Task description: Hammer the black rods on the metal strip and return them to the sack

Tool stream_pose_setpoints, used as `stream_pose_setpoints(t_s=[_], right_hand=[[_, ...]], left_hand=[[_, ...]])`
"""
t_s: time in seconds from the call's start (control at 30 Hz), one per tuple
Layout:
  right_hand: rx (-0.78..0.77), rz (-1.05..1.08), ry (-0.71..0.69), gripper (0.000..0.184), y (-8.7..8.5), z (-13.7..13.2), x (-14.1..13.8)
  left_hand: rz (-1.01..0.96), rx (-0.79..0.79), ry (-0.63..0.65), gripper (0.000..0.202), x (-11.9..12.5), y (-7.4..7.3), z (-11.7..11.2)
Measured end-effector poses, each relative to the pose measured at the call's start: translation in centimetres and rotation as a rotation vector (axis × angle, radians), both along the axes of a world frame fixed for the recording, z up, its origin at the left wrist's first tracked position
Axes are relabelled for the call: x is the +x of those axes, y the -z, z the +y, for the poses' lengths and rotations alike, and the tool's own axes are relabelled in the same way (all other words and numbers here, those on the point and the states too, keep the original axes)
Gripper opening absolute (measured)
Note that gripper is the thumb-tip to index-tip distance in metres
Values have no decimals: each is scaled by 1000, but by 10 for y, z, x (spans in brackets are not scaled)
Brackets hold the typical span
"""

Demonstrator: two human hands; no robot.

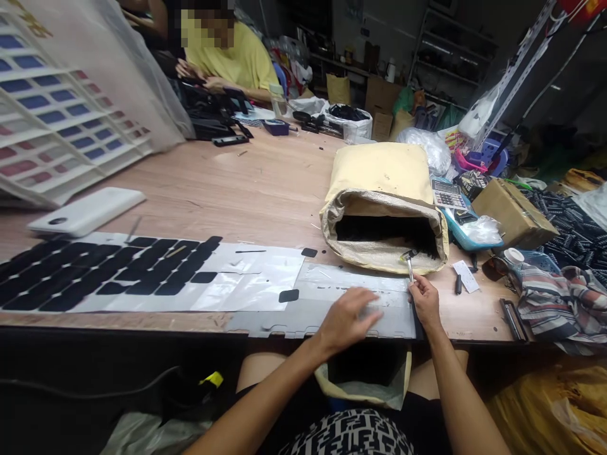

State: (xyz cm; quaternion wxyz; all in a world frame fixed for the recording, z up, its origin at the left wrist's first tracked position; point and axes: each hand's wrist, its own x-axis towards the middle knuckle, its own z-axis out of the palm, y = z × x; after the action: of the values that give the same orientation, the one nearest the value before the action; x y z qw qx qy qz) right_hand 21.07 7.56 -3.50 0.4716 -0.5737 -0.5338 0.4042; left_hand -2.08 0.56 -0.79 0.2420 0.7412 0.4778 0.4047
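In the head view, the near edge of the light wooden table (265, 183) shows the wearer's two hands, one tool, one sack and two loose black pads. The slim silvery metal tool (410, 265) stands nearly upright, its upper tip right at the mouth of the open woven sack with a yellow paper top (379, 167), which lies on its side with black contents showing inside. The right hand (424, 302) has thumb and fingertips pinched together on the tool's lower end. The left hand (348, 319) is blurred (little more than a smear), fingers stretched out and loosely spread, holding nothing, over the grey translucent plastic sheet (351, 276) at the table's front edge; whether it presses on the sheet cannot be told. The two small rounded black pads (289, 295) lie apart from each other, just left of that sheet. Further left, one long white backing sheet (246, 284) carries slanting rows of like black pads, too blurred to count. Beyond it lies one flat white rounded device (85, 212). One grey calculator (448, 194) sits just right of the sack. Across the table sits one person in a yellow shirt (241, 60)
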Motion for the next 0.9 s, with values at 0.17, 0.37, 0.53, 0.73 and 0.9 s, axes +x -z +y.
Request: stream_pose_setpoints(t_s=[0.17, 0.37, 0.53, 0.73, 0.9], right_hand=[[-7, 32, -1, 52, -3, -1, 0], [2, 22, -12, 48, -6, -2, 0], [15, 21, -20, 45, -3, -3, 1], [13, 27, -14, 44, -4, -5, -2], [16, 30, -1, 45, -7, -4, -3]], left_hand=[[-13, -226, -456, 27, 2, -37, 118], [132, -612, -658, 21, 10, -32, 195], [100, -482, -642, 22, 8, -17, 186], [48, 92, -293, 24, -3, -9, 111], [215, 54, 65, 19, -15, 11, 71]])
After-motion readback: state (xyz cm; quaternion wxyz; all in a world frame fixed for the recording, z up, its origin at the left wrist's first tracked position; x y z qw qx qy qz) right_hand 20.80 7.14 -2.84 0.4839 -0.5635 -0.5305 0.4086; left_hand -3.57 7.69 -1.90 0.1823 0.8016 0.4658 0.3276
